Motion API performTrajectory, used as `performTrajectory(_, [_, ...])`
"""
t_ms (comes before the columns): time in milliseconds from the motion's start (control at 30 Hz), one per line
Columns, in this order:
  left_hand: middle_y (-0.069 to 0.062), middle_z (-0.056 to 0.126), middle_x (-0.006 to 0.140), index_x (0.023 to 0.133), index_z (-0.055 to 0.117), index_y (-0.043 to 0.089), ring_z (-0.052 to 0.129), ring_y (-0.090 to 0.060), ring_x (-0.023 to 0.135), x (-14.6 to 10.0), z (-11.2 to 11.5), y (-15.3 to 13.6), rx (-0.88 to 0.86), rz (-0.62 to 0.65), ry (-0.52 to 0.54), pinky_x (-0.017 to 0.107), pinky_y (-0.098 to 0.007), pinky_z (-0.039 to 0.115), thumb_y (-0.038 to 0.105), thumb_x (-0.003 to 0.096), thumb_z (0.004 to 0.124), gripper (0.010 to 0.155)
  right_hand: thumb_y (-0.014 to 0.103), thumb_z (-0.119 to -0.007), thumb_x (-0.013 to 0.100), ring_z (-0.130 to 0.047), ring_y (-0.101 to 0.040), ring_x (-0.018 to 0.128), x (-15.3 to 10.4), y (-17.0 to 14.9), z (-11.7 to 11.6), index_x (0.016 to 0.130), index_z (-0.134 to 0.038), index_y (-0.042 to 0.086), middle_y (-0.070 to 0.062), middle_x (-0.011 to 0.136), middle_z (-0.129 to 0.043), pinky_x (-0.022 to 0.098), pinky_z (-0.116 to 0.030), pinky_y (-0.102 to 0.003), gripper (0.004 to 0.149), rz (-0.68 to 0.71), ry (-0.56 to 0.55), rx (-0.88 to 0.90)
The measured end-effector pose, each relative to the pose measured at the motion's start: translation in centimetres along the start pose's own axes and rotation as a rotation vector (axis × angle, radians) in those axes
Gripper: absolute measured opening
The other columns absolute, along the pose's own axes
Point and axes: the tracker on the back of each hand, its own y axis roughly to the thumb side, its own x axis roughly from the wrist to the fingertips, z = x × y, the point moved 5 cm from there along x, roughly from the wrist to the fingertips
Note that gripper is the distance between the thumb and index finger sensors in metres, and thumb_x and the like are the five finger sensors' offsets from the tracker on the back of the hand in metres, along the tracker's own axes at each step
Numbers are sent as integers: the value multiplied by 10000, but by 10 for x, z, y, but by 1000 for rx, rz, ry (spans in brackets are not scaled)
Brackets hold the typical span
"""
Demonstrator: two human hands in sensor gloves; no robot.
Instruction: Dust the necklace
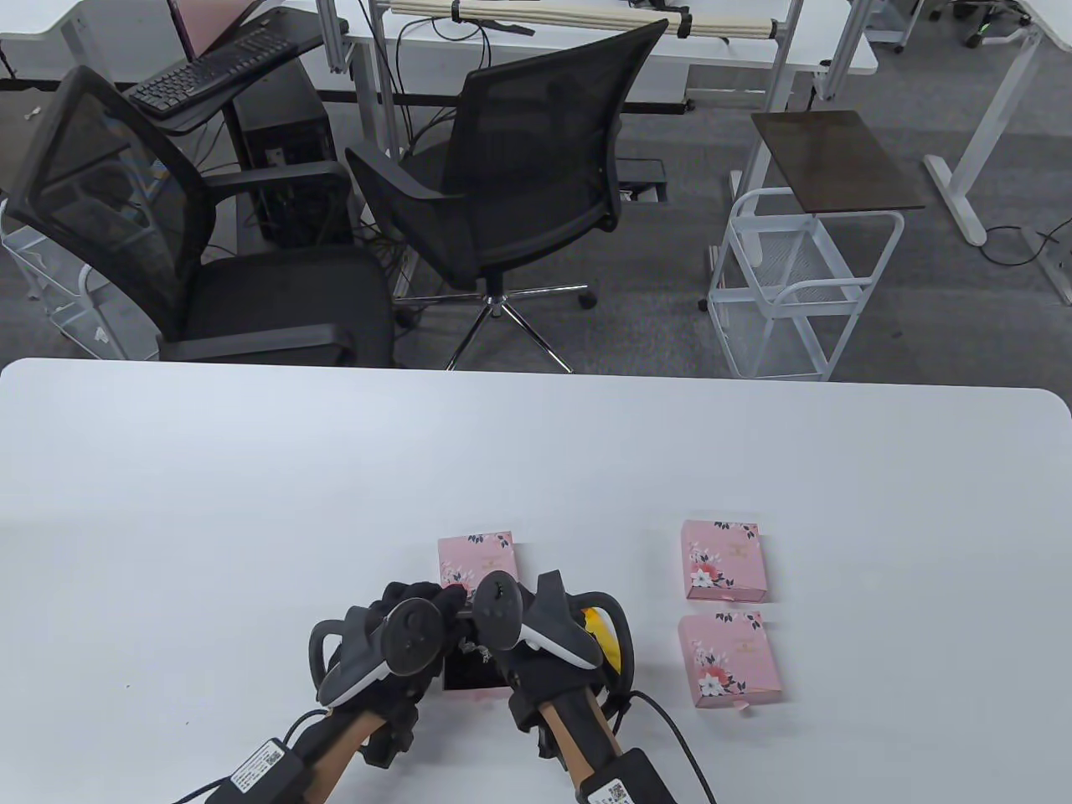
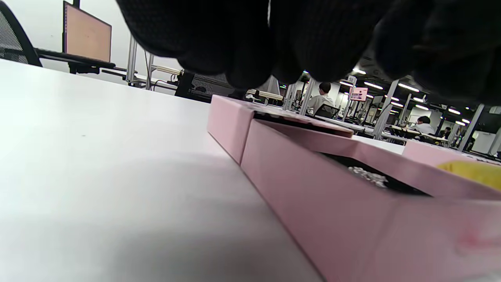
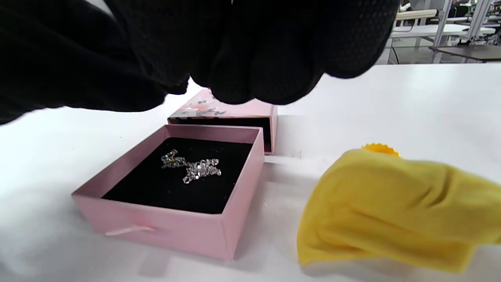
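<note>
Near the bench's (image 1: 251,469) front edge, a sparkling silver necklace (image 3: 191,167) lies exposed in a pulled-out pink cardboard drawer (image 3: 172,231), a yellow cloth (image 3: 395,207) kept just right for dusting; whether either hand's fingers (image 3: 250,58) grip anything cannot be told.

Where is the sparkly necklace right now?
The necklace lies on the black pad inside the open pink drawer box, left of the yellow cloth in the right wrist view.

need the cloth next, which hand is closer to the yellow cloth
Right. The yellow cloth lies just right of the right hand. The left hand is on the far side of the open drawer box.
</note>
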Motion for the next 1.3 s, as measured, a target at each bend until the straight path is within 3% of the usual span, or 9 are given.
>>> performTrajectory(167, [-35,537,1242,1130,612,294,474,-350,1121,6,12,-7,-74,23,-82,785,-589,524,420,621,706,533,330,-818,627,-854,-407,743,-13,7,-16,1019,-733,166,-175,933,-824,617,-706,-551,433,61,74,-128])
performTrajectory(367, [-10,330,1282,1178,455,300,283,-365,1140,11,30,-9,-104,54,-195,810,-602,403,455,631,637,597,407,-887,578,-691,-508,868,-25,11,-45,1082,-656,166,-257,1064,-657,690,-561,-648,604,75,91,-193])
performTrajectory(633, [28,299,1282,1179,419,315,271,-372,1138,11,41,-10,-76,64,-252,810,-607,391,464,633,604,596,380,-905,568,-654,-523,861,-24,13,-53,1048,-675,177,-269,1068,-611,694,-528,-668,570,47,6,-325])
performTrajectory(833, [35,323,1283,1177,442,321,328,-387,1137,11,40,-12,-96,54,-260,795,-623,429,452,638,597,575,364,-883,580,-714,-491,835,-25,17,-57,948,-775,181,-240,1031,-682,680,-574,-654,425,53,-72,-380])
performTrajectory(1300, [59,349,1285,1163,474,339,371,-380,1140,13,38,-17,-128,38,-267,788,-633,449,428,645,568,534,368,-886,555,-807,-419,766,-32,12,-38,909,-803,199,-170,938,-795,654,-644,-602,401,62,-184,-375])
